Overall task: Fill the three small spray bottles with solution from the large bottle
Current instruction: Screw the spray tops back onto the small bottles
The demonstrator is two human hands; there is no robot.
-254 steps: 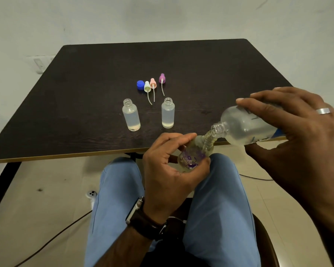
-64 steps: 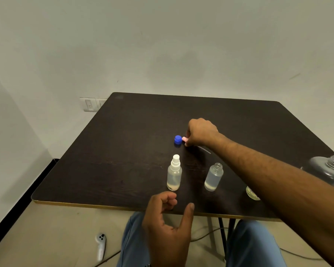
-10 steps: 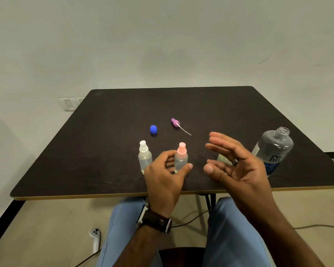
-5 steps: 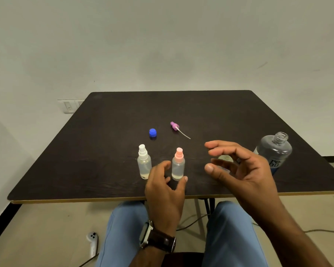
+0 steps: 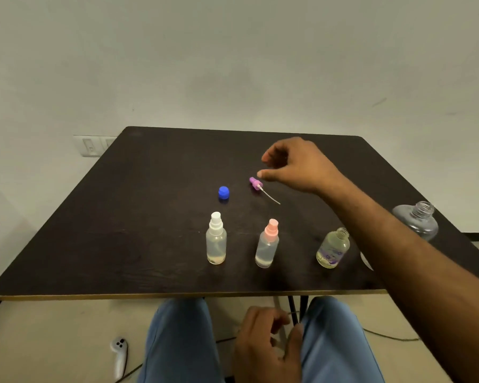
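Three small bottles stand in a row near the table's front edge: one with a white spray cap [image 5: 216, 239], one with a pink spray cap [image 5: 267, 244], and an uncapped one with a purple print [image 5: 333, 248]. The purple spray cap [image 5: 256, 183] with its thin tube lies farther back. My right hand [image 5: 293, 164] hovers just right of and above it, thumb and fingers loosely curled, holding nothing. The large clear bottle [image 5: 416, 219] stands uncapped at the right, partly hidden behind my forearm. My left hand [image 5: 268, 344] hangs relaxed below the table edge over my lap.
A blue cap [image 5: 223, 192] lies on the dark table [image 5: 122, 230] left of the purple spray cap. A white controller [image 5: 119, 352] and cables lie on the floor. A wall socket plate [image 5: 91, 146] sits behind the table's left corner.
My right hand has reached from the front of the table out to the purple spray cap. My left hand has dropped away from the pink-capped bottle to my lap.
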